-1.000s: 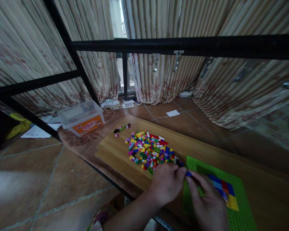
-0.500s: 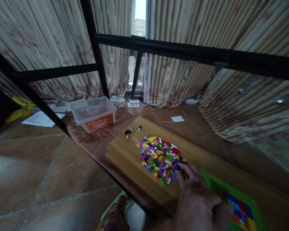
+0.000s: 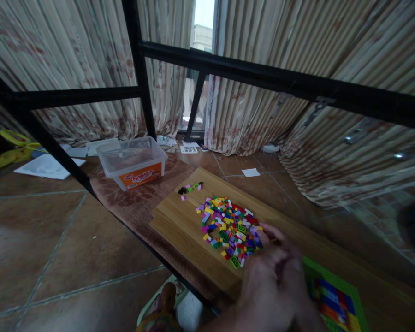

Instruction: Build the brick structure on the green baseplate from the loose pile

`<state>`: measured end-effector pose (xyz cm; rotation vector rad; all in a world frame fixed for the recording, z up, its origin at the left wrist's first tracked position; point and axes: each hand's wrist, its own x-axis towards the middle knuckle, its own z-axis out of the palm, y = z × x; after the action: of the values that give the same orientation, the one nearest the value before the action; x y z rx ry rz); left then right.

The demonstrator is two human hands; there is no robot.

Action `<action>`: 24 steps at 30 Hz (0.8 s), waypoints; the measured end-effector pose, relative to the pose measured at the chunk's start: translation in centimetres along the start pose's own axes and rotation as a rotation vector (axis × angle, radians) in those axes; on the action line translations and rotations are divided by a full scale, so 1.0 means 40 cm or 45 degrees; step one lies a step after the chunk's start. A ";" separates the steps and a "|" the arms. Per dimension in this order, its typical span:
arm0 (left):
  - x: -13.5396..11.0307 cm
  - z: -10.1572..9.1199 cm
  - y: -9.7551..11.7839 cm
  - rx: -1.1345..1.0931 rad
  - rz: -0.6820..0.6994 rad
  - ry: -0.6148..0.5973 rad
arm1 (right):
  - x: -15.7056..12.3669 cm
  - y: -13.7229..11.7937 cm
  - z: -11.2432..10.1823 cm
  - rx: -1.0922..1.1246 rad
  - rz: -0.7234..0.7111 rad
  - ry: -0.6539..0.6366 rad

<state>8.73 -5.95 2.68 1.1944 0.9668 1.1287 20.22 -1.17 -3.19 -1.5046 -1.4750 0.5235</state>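
Plastic bricks (image 3: 228, 230) lie heaped on a wooden board (image 3: 180, 228) ahead at 12 o'clock, within easy reach of both hands (image 3: 271, 281), blurred and curled together at 5 o'clock beside a green baseplate (image 3: 323, 276), any grip impossible to tell.

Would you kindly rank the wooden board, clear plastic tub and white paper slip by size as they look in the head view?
Largest to smallest:
1. wooden board
2. clear plastic tub
3. white paper slip

The board's nearness to the camera may exaggerate its lead.
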 end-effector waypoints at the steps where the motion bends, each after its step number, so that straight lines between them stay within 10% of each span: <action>1: 0.008 -0.007 -0.002 -0.065 -0.032 0.070 | -0.013 -0.020 -0.015 0.136 0.098 -0.014; 5: 0.038 -0.022 -0.013 -0.276 -0.177 0.272 | -0.065 -0.083 -0.069 0.325 0.310 0.092; 12: 0.031 0.013 -0.032 -0.275 -0.174 -0.099 | -0.121 -0.065 -0.120 0.395 0.376 0.160; 24: 0.042 0.034 -0.052 -0.079 -0.206 -0.205 | -0.122 -0.007 -0.139 0.538 0.446 0.099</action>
<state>10.67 -4.61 0.84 1.1177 0.8825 0.9137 23.76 -7.53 -1.79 -1.4232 -0.9649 0.9127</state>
